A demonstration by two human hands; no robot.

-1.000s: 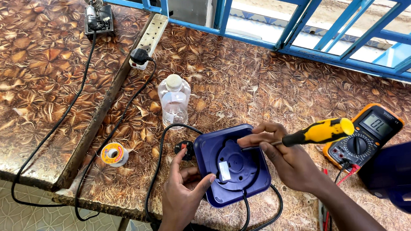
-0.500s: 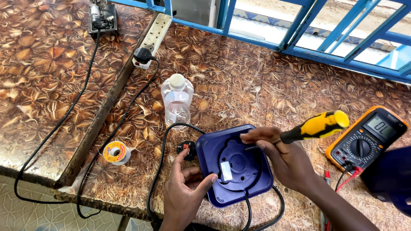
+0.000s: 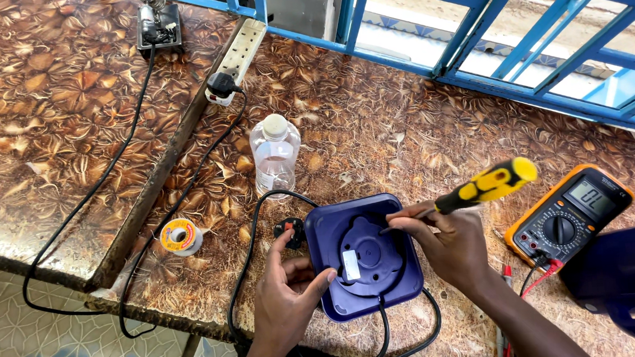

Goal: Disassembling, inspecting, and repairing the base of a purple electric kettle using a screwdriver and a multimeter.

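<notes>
Blue base (image 3: 365,254) btwn left hand (image 3: 286,302) & right hand (image 3: 447,244) w/ screwdriver (image 3: 477,187)

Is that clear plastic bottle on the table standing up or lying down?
Upright: the bottle stands on its base on the table, white cap on top.

I see a dark blue appliance base (image 3: 365,254), squarish with rounded corners, lying underside up near the front edge of the worktop (image 3: 403,119). A round raised plate with a small white label sits at its centre. A screwdriver (image 3: 469,191) with a yellow-and-black handle slants down, tip on the base's upper part.
</notes>
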